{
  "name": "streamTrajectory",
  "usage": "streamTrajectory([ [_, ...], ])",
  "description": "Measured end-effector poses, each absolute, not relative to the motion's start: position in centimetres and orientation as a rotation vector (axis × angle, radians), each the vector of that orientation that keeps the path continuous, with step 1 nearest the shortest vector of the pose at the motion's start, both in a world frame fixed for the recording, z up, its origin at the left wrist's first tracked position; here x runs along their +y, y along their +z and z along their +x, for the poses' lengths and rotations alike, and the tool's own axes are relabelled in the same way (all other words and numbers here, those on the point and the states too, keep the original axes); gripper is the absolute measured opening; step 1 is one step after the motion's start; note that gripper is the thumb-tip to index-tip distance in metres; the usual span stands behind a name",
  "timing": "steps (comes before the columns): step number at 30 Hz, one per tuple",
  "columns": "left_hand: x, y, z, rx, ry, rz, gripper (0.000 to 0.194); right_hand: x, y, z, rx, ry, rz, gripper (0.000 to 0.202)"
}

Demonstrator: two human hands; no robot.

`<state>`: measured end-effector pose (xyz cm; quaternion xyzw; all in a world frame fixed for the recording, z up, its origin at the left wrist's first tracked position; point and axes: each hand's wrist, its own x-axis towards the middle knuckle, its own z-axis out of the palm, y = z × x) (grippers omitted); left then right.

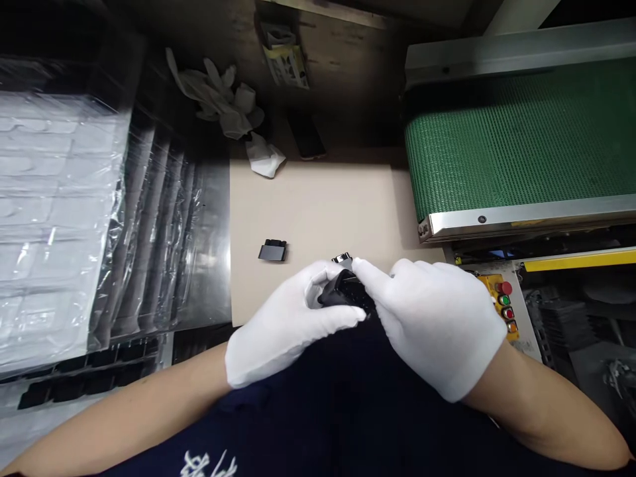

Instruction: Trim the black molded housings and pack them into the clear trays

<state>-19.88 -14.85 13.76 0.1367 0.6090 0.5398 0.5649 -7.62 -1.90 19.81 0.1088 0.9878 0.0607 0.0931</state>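
My left hand (293, 318), in a white glove, grips a black part (348, 289) between its thumb and fingers, just past the table's near edge. My right hand (432, 311), also gloved in white, presses its fingertips on the same part from the right. A small grey piece with a shiny dark end (342, 260) shows at the far side of the black part, by the right index fingertip. Farther left, a small dark grey and black part (273, 250) lies on the beige table (318, 205), touched by neither hand.
Clear plastic trays (54, 218) are stacked at the left. White gloves (218, 96), a crumpled white piece (264, 156) and a dark phone (305, 136) lie at the back. A green conveyor belt (517, 139) and a yellow button box (501, 305) stand on the right.
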Motion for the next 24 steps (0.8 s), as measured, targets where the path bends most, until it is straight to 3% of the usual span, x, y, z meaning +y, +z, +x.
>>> streamTrajectory([
  [24, -16.1, 13.2, -19.3, 1.344, 1.321, 0.341, 0.032, -2.8, 20.0, -7.8, 2.897, 0.150, 0.255, 0.048],
])
